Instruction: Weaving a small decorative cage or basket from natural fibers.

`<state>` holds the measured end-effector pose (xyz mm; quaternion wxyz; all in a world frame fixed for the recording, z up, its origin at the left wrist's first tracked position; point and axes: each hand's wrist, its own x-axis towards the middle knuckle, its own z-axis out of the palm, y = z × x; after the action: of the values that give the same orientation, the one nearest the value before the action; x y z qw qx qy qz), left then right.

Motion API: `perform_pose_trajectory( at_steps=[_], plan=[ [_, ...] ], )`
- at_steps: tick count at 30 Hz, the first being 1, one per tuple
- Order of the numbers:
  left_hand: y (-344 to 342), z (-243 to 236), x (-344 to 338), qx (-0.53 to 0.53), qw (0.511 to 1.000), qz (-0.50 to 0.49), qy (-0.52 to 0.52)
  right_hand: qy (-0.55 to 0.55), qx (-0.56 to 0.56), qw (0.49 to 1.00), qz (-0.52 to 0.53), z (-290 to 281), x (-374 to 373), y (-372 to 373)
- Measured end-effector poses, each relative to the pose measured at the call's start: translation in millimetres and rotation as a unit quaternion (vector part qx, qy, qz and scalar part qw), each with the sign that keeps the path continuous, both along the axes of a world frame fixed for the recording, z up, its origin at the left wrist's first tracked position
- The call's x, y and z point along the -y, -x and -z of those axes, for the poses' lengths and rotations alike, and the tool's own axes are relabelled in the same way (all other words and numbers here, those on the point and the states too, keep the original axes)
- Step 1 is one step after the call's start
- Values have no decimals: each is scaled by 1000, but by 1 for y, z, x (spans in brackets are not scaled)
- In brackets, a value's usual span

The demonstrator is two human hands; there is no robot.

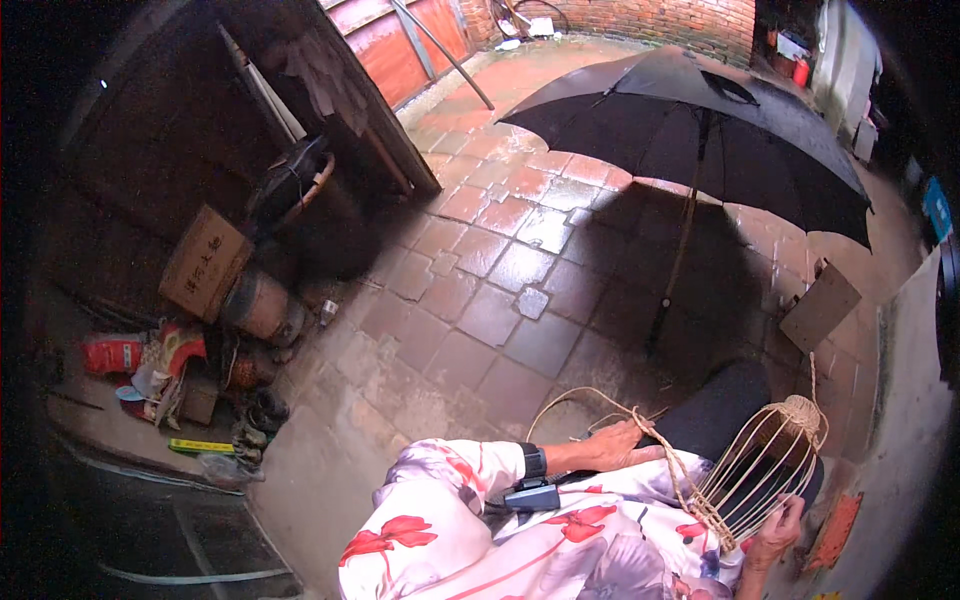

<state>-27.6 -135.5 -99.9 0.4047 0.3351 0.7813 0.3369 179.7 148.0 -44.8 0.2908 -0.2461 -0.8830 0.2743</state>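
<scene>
An open, bell-shaped basket (757,462) of thin straw-coloured strands lies tilted across my lap, its narrow woven end pointing up and away. My right hand (778,530) is closed on the strands at its wide lower rim. A braided straw cord (672,462) runs from that rim up toward my left hand (612,446). The left fingers are closed round the cord near my knee, and a loose loop curves out beyond them. Another cord end stands up from the basket's narrow end. On my left wrist sits a black band, with a small dark device by the forearm.
A black open umbrella (690,130) stands on its handle over wet floor tiles (520,265). A small board (820,307) and a brick (836,532) are at the right. Leftward are a cardboard box (206,262), a bucket (262,308) and red packets (112,352).
</scene>
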Motion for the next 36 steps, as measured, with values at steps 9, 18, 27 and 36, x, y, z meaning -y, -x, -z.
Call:
perform_pose_trajectory(
  at_steps=[9, 18, 27, 36],
  plan=[
    [0, -13, 4, 6, 998, -23, -58, 4, -27, 999, -20, 0, 1, 9],
    [-2, -17, 8, 9, 994, -48, -103, -2, 2, 999, -36, 8, -14, 8],
    [-6, -2, 6, -7, 990, -63, -127, -26, 25, 999, -20, 1, -10, 6],
    [-2, 4, -1, 8, 995, -64, -73, -20, 4, 1000, -21, -2, -4, 8]
  ],
)
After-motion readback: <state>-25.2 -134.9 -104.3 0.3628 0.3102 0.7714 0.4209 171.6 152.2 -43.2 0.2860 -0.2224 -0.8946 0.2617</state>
